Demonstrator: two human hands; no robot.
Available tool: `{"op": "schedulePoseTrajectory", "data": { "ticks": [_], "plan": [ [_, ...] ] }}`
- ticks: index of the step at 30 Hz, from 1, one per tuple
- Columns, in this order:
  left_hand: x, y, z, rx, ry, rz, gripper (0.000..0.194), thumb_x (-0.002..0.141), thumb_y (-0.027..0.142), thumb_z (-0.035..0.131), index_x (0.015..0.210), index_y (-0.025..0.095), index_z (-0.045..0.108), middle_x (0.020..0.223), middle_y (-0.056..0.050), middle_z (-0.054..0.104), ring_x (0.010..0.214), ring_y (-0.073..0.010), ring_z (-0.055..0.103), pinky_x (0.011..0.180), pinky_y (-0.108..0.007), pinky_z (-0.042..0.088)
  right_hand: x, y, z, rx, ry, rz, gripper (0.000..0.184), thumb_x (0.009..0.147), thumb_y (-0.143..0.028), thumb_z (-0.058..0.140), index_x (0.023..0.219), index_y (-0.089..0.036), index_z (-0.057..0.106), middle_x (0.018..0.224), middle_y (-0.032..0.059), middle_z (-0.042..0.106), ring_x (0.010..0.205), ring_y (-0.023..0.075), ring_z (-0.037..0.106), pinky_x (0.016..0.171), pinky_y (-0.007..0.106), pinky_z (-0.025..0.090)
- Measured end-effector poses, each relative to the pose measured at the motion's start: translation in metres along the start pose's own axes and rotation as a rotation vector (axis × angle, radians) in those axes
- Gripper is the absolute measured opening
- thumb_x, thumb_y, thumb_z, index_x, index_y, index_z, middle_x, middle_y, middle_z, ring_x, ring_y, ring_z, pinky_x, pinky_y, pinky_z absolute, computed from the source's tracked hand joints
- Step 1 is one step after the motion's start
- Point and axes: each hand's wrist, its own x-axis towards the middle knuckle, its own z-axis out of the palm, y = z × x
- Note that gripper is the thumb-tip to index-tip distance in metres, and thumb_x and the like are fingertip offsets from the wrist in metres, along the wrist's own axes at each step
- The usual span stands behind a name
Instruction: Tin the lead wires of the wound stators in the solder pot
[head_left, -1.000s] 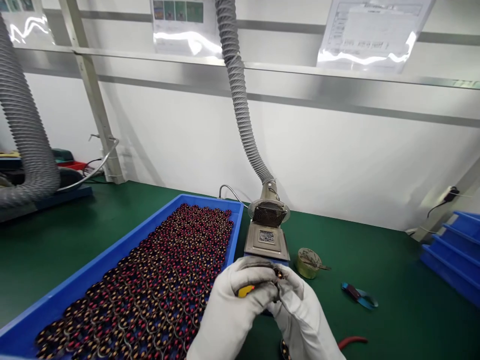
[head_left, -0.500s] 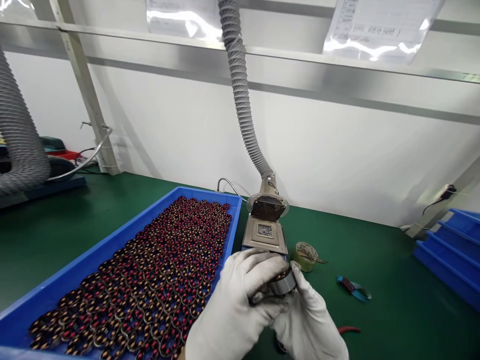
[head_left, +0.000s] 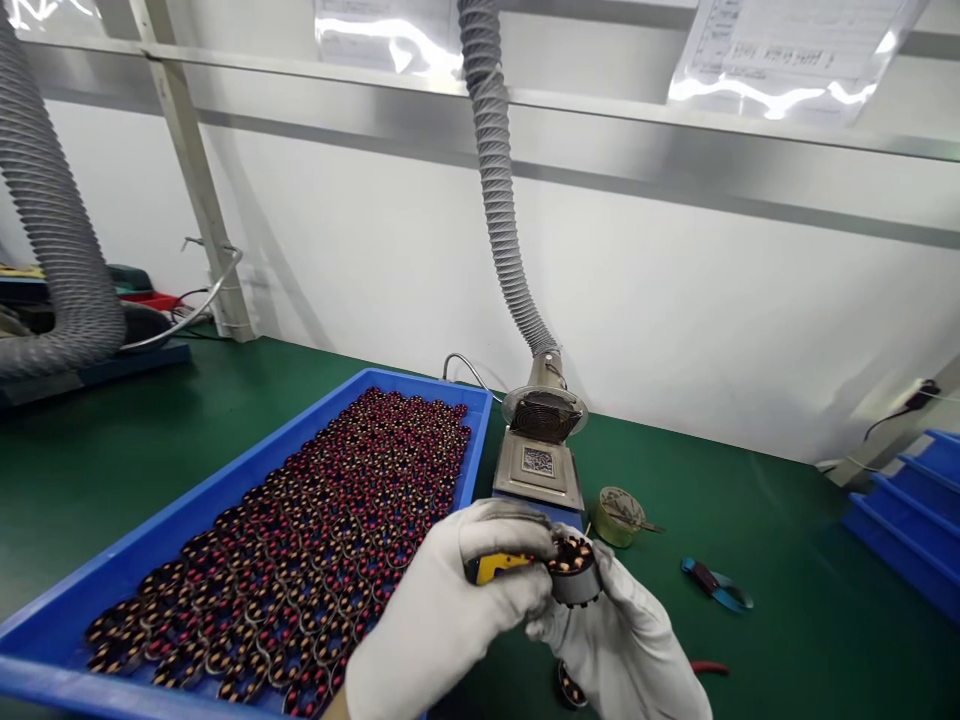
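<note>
My right hand (head_left: pixel 626 625), in a white glove, grips a small motor stator (head_left: pixel 576 578), a dark grey ring with copper coils showing on top. My left hand (head_left: pixel 457 590), gloved too, is closed round a yellow-and-black tool (head_left: pixel 501 566); its tip is hidden by fingers beside the stator, so I cannot tell its kind. Left fingertips are at the stator's left edge. Another stator (head_left: pixel 571 686) lies on the green bench, partly behind my right wrist. Many similar stators (head_left: pixel 330 520) fill the blue tray (head_left: pixel 225 478) to the left.
Beyond my hands stands a solder pot (head_left: pixel 538 465) under a fume hose (head_left: pixel 504 200). To its right are a round tin (head_left: pixel 619 516), a blue looped tool (head_left: pixel 716 584) and a red handle (head_left: pixel 709 667). Stacked blue trays (head_left: pixel 907 520) are at far right.
The stator has turned so its coils face up more, and the yellow part of the tool in my left hand now shows. The whole view has shifted slightly.
</note>
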Motion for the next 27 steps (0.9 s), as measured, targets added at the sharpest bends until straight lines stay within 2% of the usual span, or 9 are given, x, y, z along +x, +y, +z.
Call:
{"op": "schedulePoseTrajectory", "data": {
  "ticks": [4, 7, 10, 14, 16, 19, 22, 24, 27],
  "plan": [
    [-0.005, -0.002, 0.006, -0.006, 0.073, 0.154, 0.018, 0.07, 0.005, 0.063, 0.068, 0.022, 0.068, 0.077, 0.001, 0.067, 0.081, -0.0127, 0.063, 0.075, -0.021, 0.052, 0.006, 0.001, 0.004, -0.14, 0.09, -0.104, 0.033, 0.065, -0.035, 0.077, 0.093, -0.019, 0.069, 0.089, 0.0078, 0.069, 0.072, 0.02, 0.065, 0.065, 0.031, 0.054],
    [-0.008, -0.007, 0.003, -0.06, 0.162, 0.225, 0.013, 0.074, 0.013, 0.063, 0.072, 0.025, 0.067, 0.082, 0.003, 0.067, 0.087, -0.0113, 0.062, 0.079, -0.019, 0.05, 0.011, 0.005, 0.0, -0.368, 0.248, -0.356, 0.036, 0.055, -0.028, 0.083, 0.087, -0.02, 0.069, 0.083, 0.0064, 0.07, 0.071, 0.0186, 0.065, 0.065, 0.027, 0.055],
    [-0.005, -0.008, -0.003, -0.156, 0.232, 0.052, 0.012, 0.074, 0.023, 0.067, 0.085, 0.029, 0.068, 0.097, 0.004, 0.069, 0.094, -0.0105, 0.062, 0.082, -0.015, 0.048, 0.014, 0.017, -0.006, -0.632, 0.399, -0.725, 0.041, 0.057, -0.015, 0.081, 0.093, -0.028, 0.068, 0.09, 0.0026, 0.069, 0.08, 0.0169, 0.065, 0.068, 0.023, 0.054],
    [-0.001, -0.011, 0.007, -0.412, -0.071, -0.203, 0.035, 0.073, 0.03, 0.069, 0.108, 0.026, 0.064, 0.109, -0.002, 0.068, 0.104, -0.0156, 0.059, 0.092, -0.023, 0.046, 0.016, 0.034, -0.012, -1.084, 0.373, -1.247, 0.044, 0.066, -0.007, 0.069, 0.1, -0.035, 0.067, 0.105, 0.0002, 0.064, 0.096, 0.0189, 0.06, 0.082, 0.028, 0.051],
    [-0.002, -0.016, 0.019, -0.55, -0.04, -0.208, 0.023, 0.075, 0.03, 0.067, 0.097, 0.024, 0.069, 0.098, -0.002, 0.071, 0.095, -0.0144, 0.063, 0.086, -0.021, 0.049, 0.018, 0.039, -0.015, -1.279, 0.353, -1.395, 0.047, 0.069, -0.005, 0.066, 0.104, -0.036, 0.065, 0.105, -0.0006, 0.064, 0.096, 0.018, 0.06, 0.084, 0.028, 0.051],
    [-0.004, -0.025, 0.031, -0.779, 0.196, -0.174, 0.011, 0.071, 0.028, 0.071, 0.08, 0.022, 0.071, 0.084, 0.0, 0.072, 0.082, -0.0108, 0.066, 0.078, -0.016, 0.05, 0.019, 0.037, -0.019, -1.435, 0.33, -1.483, 0.052, 0.07, -0.002, 0.064, 0.113, -0.031, 0.06, 0.109, 0.0031, 0.06, 0.096, 0.0194, 0.06, 0.08, 0.031, 0.054],
    [-0.004, -0.027, 0.025, -0.835, 0.384, -0.146, 0.015, 0.069, 0.031, 0.072, 0.082, 0.022, 0.069, 0.089, 0.0, 0.072, 0.088, -0.0129, 0.065, 0.084, -0.021, 0.049, 0.017, 0.029, -0.021, -1.421, 0.369, -1.494, 0.051, 0.069, 0.001, 0.063, 0.112, -0.025, 0.058, 0.111, 0.007, 0.057, 0.094, 0.0207, 0.061, 0.075, 0.035, 0.057],
    [-0.001, -0.022, 0.019, -0.684, 0.346, -0.177, 0.021, 0.07, 0.028, 0.071, 0.09, 0.022, 0.069, 0.095, -0.002, 0.071, 0.094, -0.0152, 0.063, 0.088, -0.024, 0.048, 0.016, 0.025, -0.021, -1.394, 0.348, -1.484, 0.05, 0.069, 0.002, 0.063, 0.112, -0.023, 0.057, 0.111, 0.0079, 0.057, 0.094, 0.0204, 0.061, 0.074, 0.035, 0.057],
    [0.002, -0.014, 0.016, -0.512, 0.138, -0.295, 0.026, 0.064, 0.019, 0.075, 0.09, 0.018, 0.07, 0.088, -0.005, 0.072, 0.083, -0.0147, 0.065, 0.079, -0.021, 0.051, 0.015, 0.024, -0.018, -1.401, 0.257, -1.488, 0.052, 0.069, 0.004, 0.061, 0.114, -0.021, 0.055, 0.113, 0.0089, 0.055, 0.098, 0.0214, 0.059, 0.076, 0.035, 0.055]
  ]
}}
